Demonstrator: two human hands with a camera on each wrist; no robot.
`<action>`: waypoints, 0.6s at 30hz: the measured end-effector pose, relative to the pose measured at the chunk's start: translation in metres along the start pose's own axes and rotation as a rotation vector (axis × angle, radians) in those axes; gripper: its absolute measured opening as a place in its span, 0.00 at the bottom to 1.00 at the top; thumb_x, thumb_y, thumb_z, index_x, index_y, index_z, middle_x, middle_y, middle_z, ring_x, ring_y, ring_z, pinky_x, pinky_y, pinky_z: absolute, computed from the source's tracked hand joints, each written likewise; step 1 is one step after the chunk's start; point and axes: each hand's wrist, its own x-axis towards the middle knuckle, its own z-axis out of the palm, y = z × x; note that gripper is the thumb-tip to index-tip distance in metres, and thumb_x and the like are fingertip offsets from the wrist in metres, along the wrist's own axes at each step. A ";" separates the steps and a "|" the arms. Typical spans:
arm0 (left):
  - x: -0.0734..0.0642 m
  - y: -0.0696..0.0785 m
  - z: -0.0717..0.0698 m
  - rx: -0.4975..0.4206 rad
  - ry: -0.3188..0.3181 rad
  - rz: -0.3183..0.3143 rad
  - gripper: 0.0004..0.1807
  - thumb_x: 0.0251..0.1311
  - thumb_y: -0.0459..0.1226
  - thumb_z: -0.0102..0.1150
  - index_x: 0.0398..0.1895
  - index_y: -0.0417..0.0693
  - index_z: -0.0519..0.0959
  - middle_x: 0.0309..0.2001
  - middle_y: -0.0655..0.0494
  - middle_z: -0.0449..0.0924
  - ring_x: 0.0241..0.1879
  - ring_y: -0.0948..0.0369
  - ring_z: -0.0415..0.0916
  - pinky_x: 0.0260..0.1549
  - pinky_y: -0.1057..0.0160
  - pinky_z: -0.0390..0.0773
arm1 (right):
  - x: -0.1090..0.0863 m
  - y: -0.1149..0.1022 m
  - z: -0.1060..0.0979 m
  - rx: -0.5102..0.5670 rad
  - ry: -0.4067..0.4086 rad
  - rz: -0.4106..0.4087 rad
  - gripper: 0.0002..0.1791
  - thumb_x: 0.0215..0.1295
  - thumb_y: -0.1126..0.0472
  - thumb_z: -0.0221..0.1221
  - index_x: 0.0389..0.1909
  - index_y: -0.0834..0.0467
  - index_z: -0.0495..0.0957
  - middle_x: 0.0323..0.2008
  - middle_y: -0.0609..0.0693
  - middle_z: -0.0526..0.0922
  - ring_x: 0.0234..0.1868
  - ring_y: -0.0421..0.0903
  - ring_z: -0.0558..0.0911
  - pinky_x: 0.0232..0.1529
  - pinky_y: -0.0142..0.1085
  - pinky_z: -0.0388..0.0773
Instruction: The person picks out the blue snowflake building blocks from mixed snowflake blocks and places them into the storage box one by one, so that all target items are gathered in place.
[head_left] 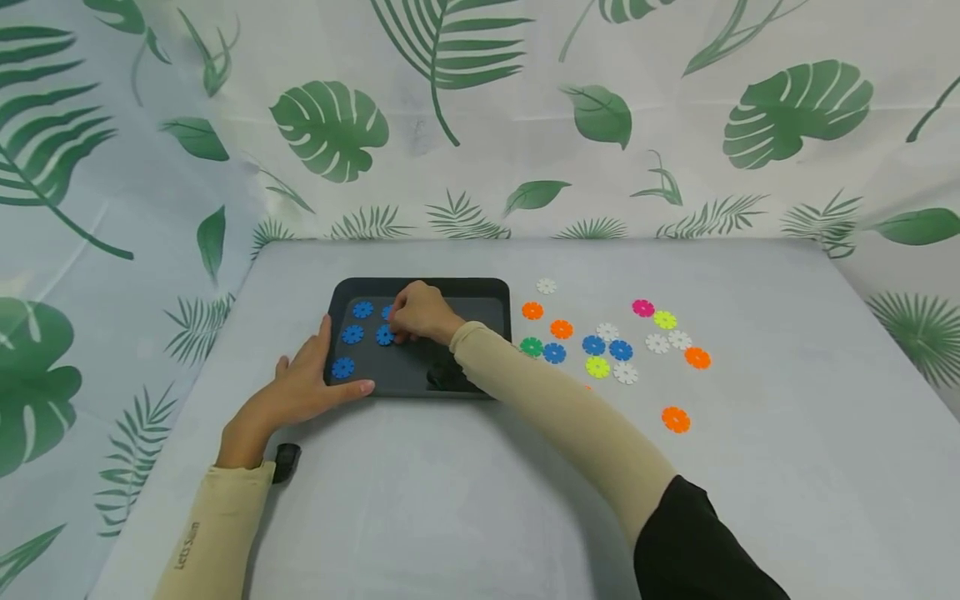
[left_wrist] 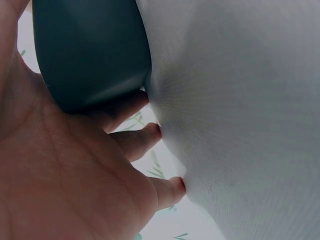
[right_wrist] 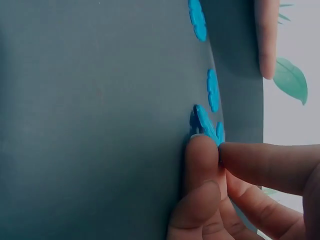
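A dark grey tray (head_left: 465, 386) lies on the table with several blue notched plastic discs (head_left: 352, 334) in its left part. My left hand (head_left: 303, 387) rests against the tray's near left corner, fingers along the left side and thumb along the front edge. In the left wrist view, extended fingers reach past the tray wall (left_wrist: 95, 55) to the tabletop. Over the tray, my right hand (head_left: 423, 311) pinches a blue notched disc (right_wrist: 205, 121) between thumb and fingertips. That disc stands tilted just above the tray floor, close to other blue discs.
Loose notched discs lie right of the tray: orange (head_left: 676, 419), white (head_left: 626, 372), yellow-green (head_left: 597, 367), green (head_left: 531, 347), pink (head_left: 642, 308) and blue (head_left: 620, 350). The right forearm (head_left: 555, 417) crosses the tray's near right corner. A leaf-print cloth (head_left: 480, 183) hangs behind the table.
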 end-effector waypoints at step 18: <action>-0.002 0.001 -0.001 0.000 0.001 0.002 0.74 0.64 0.68 0.65 0.86 0.40 0.23 0.84 0.27 0.33 0.83 0.32 0.33 0.70 0.22 0.27 | 0.004 0.001 0.001 -0.103 -0.008 0.010 0.14 0.70 0.71 0.62 0.22 0.61 0.81 0.19 0.52 0.84 0.20 0.44 0.82 0.22 0.33 0.77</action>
